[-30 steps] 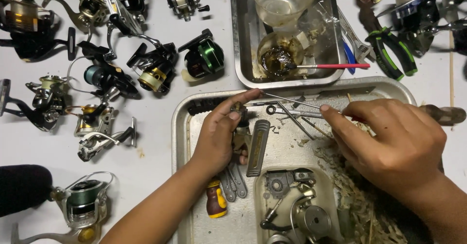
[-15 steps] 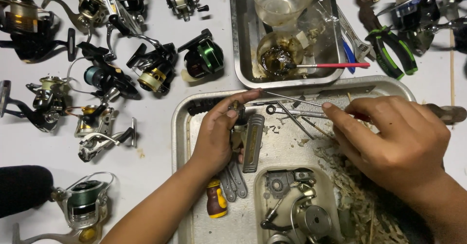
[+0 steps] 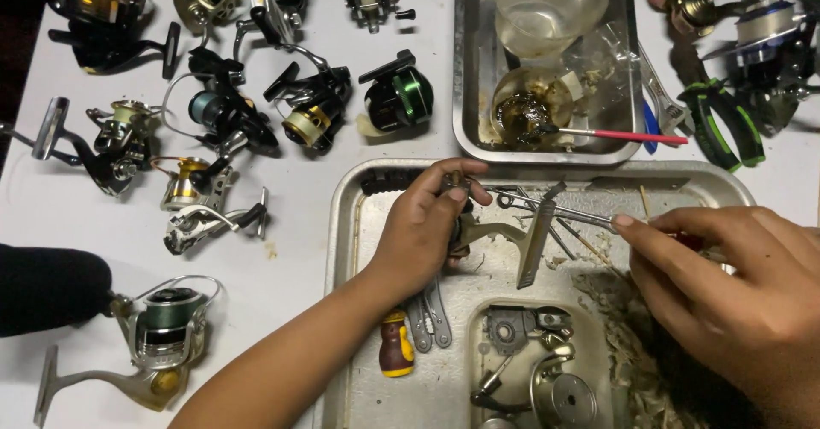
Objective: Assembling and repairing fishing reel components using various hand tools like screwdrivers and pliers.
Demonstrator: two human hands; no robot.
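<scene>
Lifted slightly since earlier: dull metal reel body [image 3: 478, 228], clamped in left hand [image 3: 418, 228] over dented steel tray [image 3: 342, 249]. Right hand [image 3: 735, 284] pinching thin screwdriver [image 3: 564, 214], fingers together.

The metal tray [image 3: 342, 249] is dull, scuffed steel; above it a second steel tray [image 3: 465, 70] looks shinier. Inside that one, a clear glossy plastic bowl [image 3: 551, 2]. In the dull tray, a matt grey reel part [image 3: 487, 228] and a glossy yellow-brown plastic screwdriver handle [image 3: 395, 343]. The bench [image 3: 282, 301] is smooth matt white.
</scene>
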